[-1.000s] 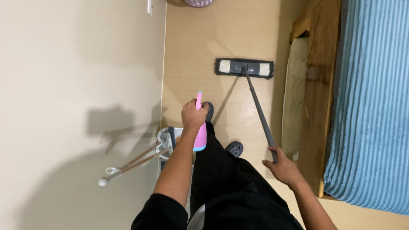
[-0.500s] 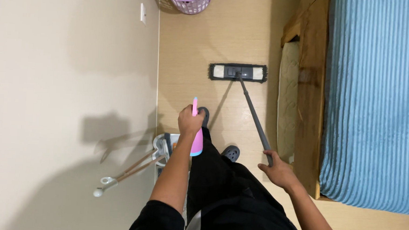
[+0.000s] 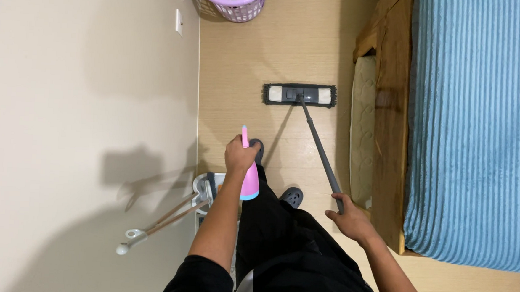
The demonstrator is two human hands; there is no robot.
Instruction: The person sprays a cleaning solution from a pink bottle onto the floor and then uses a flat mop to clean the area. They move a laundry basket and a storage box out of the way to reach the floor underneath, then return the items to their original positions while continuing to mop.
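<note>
- A cream wall (image 3: 67,94) fills the left side; a second mop (image 3: 167,218) with a pale handle leans against it, its base by the wall's foot on the floor (image 3: 240,62).
- At the top edge of the floor, near the wall, stands a lilac basket (image 3: 232,2).
- The left hand (image 3: 240,155) is closed around a pink bottle (image 3: 249,175), held over the floor just above the dark shoes; the bottle's long axis runs up and down the view, its thin tip pointing toward the mop head.
- The mop head (image 3: 300,95) lies flat on the floor well ahead of both hands, its long side set across the view, close to the bed's edge.
- The grey pole (image 3: 319,149) slants from the mop head down and right to the right hand (image 3: 351,219), whose fingers wrap its upper end; that hand is the one on the pole, while the left is nearer the wall.
- Right of the pole comes a wooden bed frame (image 3: 388,141), then a blue ribbed blanket (image 3: 480,128) to the right edge.
</note>
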